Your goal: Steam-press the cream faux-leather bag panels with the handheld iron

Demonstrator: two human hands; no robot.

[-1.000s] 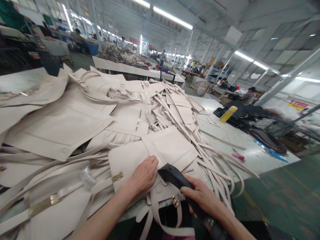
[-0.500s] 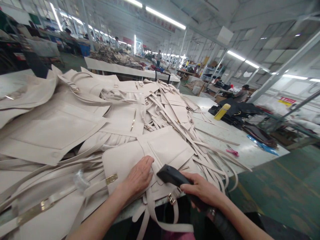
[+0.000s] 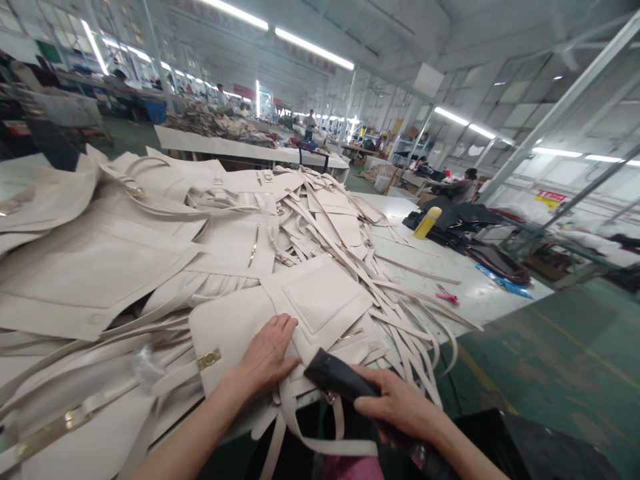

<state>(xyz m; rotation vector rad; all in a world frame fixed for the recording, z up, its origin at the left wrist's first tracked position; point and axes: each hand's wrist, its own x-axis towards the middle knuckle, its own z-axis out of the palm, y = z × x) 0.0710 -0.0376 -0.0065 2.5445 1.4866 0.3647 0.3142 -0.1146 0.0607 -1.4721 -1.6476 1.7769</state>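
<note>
My left hand lies flat, fingers together, on a cream leather bag piece with a gold clasp at the near edge of the table. My right hand is wrapped round the handle of a black hand-held tool, whose head points at the bag just right of my left hand. A cream pocket panel lies just beyond my fingers. Loose cream straps hang off the table edge under both hands.
A large heap of cream bag panels and straps covers the white table. Farther right lie pink scissors, a yellow bottle and dark bags. People work at distant tables. Green floor lies to the right.
Both hands have slid slightly left and down in view as the head turned. The black tool's head sits lower, nearer the table edge. My left hand still presses the bag piece.
</note>
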